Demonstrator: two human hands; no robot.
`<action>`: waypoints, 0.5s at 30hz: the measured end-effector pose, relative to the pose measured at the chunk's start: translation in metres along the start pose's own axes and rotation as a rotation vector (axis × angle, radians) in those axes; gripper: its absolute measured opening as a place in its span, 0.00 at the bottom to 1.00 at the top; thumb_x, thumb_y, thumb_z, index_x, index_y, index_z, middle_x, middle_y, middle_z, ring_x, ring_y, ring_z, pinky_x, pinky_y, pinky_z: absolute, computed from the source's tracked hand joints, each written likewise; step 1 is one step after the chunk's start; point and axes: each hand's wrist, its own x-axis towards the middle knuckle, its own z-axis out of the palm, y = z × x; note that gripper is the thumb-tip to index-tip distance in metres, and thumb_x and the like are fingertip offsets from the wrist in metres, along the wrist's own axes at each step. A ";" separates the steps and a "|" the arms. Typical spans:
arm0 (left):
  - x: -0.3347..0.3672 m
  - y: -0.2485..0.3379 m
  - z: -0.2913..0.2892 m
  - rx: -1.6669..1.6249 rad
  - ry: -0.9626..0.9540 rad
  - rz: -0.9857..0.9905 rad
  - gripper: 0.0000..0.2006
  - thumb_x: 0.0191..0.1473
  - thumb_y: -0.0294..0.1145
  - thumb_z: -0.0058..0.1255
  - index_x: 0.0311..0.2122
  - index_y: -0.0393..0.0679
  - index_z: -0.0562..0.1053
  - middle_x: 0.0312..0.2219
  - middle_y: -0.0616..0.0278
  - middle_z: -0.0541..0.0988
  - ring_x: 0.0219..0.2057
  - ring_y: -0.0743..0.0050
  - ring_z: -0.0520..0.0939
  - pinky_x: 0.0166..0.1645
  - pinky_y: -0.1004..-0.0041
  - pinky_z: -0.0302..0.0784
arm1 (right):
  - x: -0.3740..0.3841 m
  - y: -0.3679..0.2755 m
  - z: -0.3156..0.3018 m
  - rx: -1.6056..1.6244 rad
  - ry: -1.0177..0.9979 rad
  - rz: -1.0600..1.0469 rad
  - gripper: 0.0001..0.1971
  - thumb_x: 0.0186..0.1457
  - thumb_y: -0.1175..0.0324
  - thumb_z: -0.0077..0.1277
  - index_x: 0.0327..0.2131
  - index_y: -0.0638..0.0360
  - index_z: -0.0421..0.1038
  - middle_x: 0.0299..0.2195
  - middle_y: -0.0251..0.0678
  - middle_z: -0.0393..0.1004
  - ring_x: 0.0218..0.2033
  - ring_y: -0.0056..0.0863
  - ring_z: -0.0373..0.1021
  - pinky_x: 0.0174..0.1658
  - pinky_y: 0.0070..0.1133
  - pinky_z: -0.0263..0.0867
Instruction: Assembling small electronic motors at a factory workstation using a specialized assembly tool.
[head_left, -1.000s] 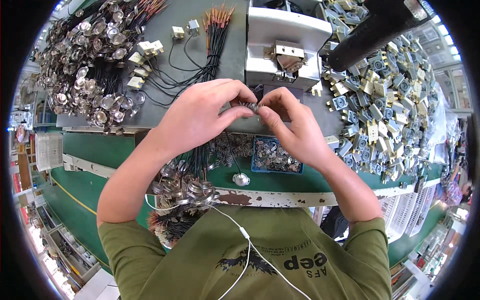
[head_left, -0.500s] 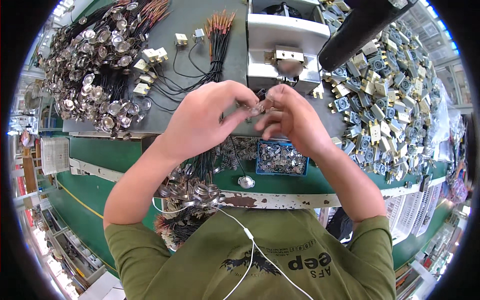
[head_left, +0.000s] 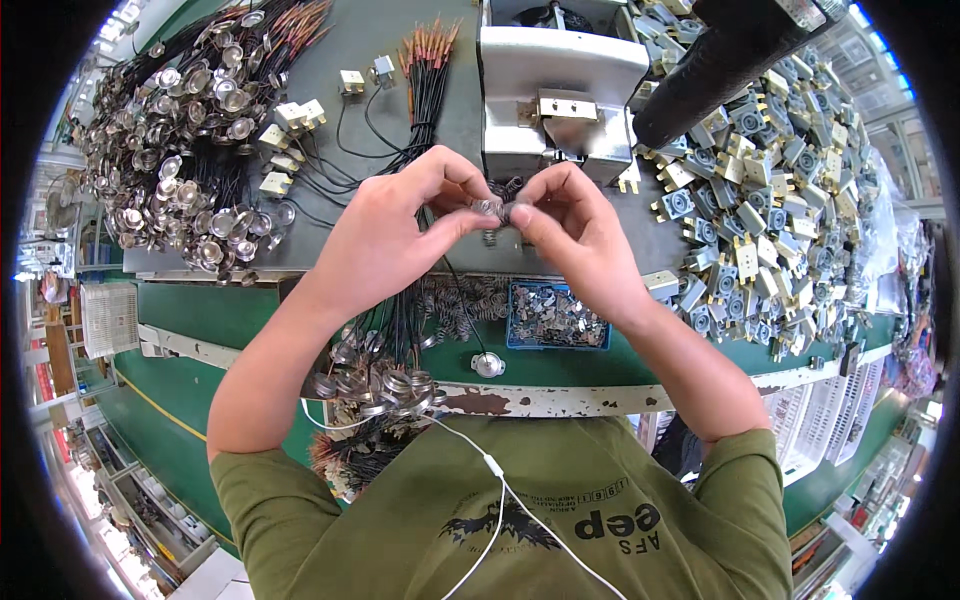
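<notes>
Above the near part of the grey worktop, my two hands meet fingertip to fingertip. My left hand (head_left: 385,228) is closed in a pinch on a small metal coil spring (head_left: 487,208). The thumb and fingers of my right hand (head_left: 583,235) close on the spring's other side, so its far end is partly hidden. Below the hands is another coil spring (head_left: 490,238). A black wire runs down from near my left hand to a round metal cap (head_left: 488,365).
A silver press-like fixture (head_left: 560,65) stands ahead, beside a black post (head_left: 690,90). Grey-and-cream switch blocks (head_left: 760,210) heap at right; wired metal caps (head_left: 190,150) pile at left. Nearer are loose springs (head_left: 465,305) and a blue tray (head_left: 560,347) of small metal parts.
My right hand has turned inward, and its thumb and fingers have closed against the spring. My left hand still pinches it. The whole view has shifted slightly.
</notes>
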 end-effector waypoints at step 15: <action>-0.001 0.013 -0.003 -0.116 -0.033 -0.130 0.10 0.61 0.18 0.55 0.44 0.37 0.67 0.35 0.58 0.84 0.41 0.76 0.86 0.44 0.76 0.80 | -0.003 0.003 0.015 0.123 -0.028 -0.132 0.22 0.61 0.80 0.57 0.58 0.59 0.69 0.44 0.33 0.72 0.37 0.15 0.70 0.41 0.17 0.69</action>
